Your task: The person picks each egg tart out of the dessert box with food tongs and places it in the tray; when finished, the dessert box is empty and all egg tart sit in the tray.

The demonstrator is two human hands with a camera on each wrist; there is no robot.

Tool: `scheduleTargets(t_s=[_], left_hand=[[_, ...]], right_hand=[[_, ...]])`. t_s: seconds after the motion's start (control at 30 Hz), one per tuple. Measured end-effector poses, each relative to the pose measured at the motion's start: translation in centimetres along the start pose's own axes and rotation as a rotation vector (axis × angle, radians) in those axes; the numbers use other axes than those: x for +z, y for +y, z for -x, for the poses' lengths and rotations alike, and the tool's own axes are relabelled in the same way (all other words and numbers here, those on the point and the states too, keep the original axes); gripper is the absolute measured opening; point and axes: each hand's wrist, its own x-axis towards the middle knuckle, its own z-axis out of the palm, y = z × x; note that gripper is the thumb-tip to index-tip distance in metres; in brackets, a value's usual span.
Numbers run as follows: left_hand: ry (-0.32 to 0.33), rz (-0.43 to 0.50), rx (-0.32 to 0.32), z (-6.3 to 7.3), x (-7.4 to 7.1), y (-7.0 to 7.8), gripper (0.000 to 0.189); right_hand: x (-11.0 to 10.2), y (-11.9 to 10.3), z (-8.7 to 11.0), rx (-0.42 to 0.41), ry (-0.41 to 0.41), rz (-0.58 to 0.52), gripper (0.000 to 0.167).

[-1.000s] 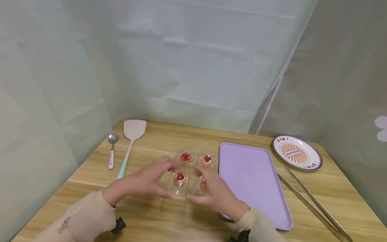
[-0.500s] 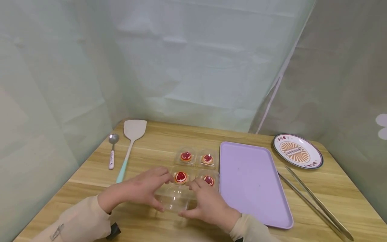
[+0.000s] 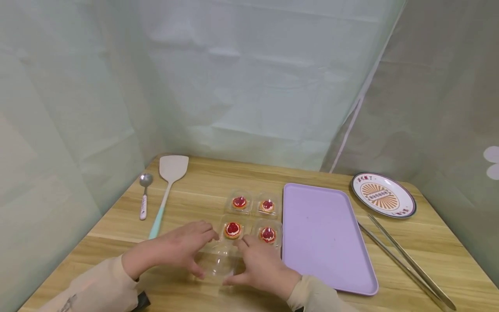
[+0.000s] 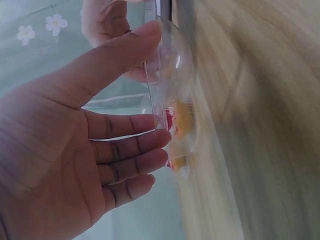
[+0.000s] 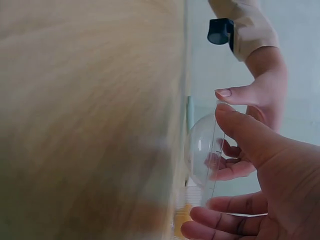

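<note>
An opened clear plastic clamshell box sits at the front left of a cluster of such boxes in the head view, holding a red-topped tart point(image 3: 232, 230). Its domed lid point(image 3: 216, 264) is folded out toward me. My left hand point(image 3: 179, 243) holds the lid's left side, thumb at the near corner and index finger at the far edge. On the other side my right hand point(image 3: 262, 266) grips it the same way. In the right wrist view the lid point(image 5: 200, 155) spans from thumb to index finger, its dome bulging toward the table.
Several more clear boxes hold tarts, such as the front right tart point(image 3: 268, 235). Right of them lies a purple tray point(image 3: 323, 242), then metal tongs point(image 3: 409, 264) and a patterned plate point(image 3: 383, 196). A spoon point(image 3: 143, 199) and a spatula point(image 3: 173, 167) lie left.
Both hands have moved toward the person and slightly left, swinging the lid open and down. The front tarts now show more fully.
</note>
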Motion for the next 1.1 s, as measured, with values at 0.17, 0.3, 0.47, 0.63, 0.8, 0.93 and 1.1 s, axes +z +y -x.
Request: scheduleTargets(t_s=[0.17,0.3,0.47,0.63,0.8,0.93,1.1], left_hand=[[-0.001,-0.015,0.005,0.2,0.4,-0.2,0.076],[0.003,-0.009,-0.004,0.5,0.7,-0.4,0.078],[0.005,-0.018,-0.003,0.6,0.9,-0.6,0.082],[0.017,-0.039,0.016,0.8,0.8,-0.6,0.085],[0.036,-0.011,0.023,1.0,0.2,-0.4,0.084],[0.083,-0.015,0.033,0.7,-0.3,-0.2,0.082],[0.139,-0.011,0.065,-0.1,-0.6,0.0,0.075]], right_hand=[[0.3,-0.2,-0.2,0.001,-0.023,0.052,0.083],[0.3,-0.3,-0.3,-0.007,-0.036,0.060,0.084],[0.5,-0.2,-0.4,-0.012,-0.034,0.058,0.085],[0.5,0.0,-0.3,0.000,-0.044,0.050,0.089],[-0.4,0.2,0.1,0.000,-0.028,0.045,0.089],[-1.6,0.5,0.4,-0.007,-0.011,0.044,0.085],[-2.9,1.2,0.8,-0.008,0.020,0.029,0.082]])
